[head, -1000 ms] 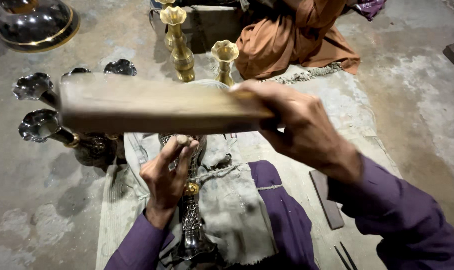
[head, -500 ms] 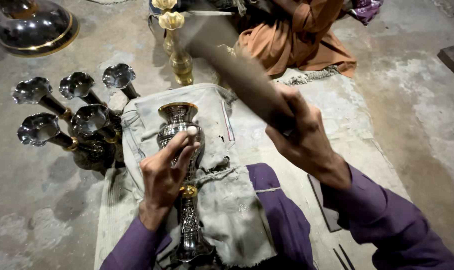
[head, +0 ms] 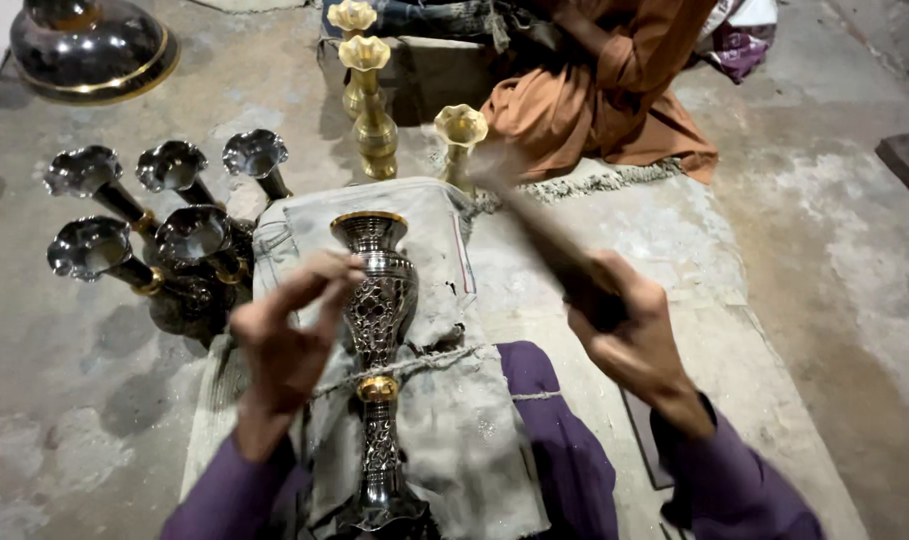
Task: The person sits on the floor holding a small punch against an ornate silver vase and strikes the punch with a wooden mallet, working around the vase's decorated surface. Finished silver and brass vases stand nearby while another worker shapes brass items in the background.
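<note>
Striking the engraved metal vase point(head: 377, 300) lashed on the lap cloth point(head: 455, 440): right hand point(head: 625, 335) fingers clamped on a wooden mallet point(head: 540, 235) toward 11 o'clock, left hand point(head: 285, 340) fingers apart above the vase; the next blow seemingly needs aim

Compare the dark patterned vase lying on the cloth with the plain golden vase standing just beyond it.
The dark patterned metal vase lies on the grey cloth, tied down with string; the plain golden vase stands upright on the floor. The dark one has cut lattice patterning and a gold band; the golden one looks smooth and single-coloured. The left hand works at the dark vase; nothing touches the golden one. Both have flared mouths.
</note>
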The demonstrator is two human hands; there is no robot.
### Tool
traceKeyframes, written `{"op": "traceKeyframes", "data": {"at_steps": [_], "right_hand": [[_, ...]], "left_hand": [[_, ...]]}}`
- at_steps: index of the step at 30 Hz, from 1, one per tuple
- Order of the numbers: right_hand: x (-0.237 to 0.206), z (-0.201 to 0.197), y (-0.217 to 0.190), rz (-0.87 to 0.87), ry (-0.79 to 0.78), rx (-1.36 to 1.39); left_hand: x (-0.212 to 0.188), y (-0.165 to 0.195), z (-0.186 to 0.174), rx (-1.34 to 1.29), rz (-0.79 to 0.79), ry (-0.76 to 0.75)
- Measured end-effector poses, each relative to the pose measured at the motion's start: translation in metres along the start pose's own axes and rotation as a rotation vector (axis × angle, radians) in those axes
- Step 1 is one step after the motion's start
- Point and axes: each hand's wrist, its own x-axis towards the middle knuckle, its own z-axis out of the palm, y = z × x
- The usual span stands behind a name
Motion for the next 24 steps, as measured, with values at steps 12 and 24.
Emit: {"op": "traceKeyframes", "data": {"at_steps": [12,24], "right_hand": [[-0.050,0.080,0.035,0.321,-0.234,0.727],[-0.024,0.035,0.034,0.026,0.038,0.119]], "left_hand": [[0.024,-0.029,-0.014,-0.502,-0.426,-0.337],[0.039,-0.027,-0.002,-0.346,-0.339,-0.534]]}}
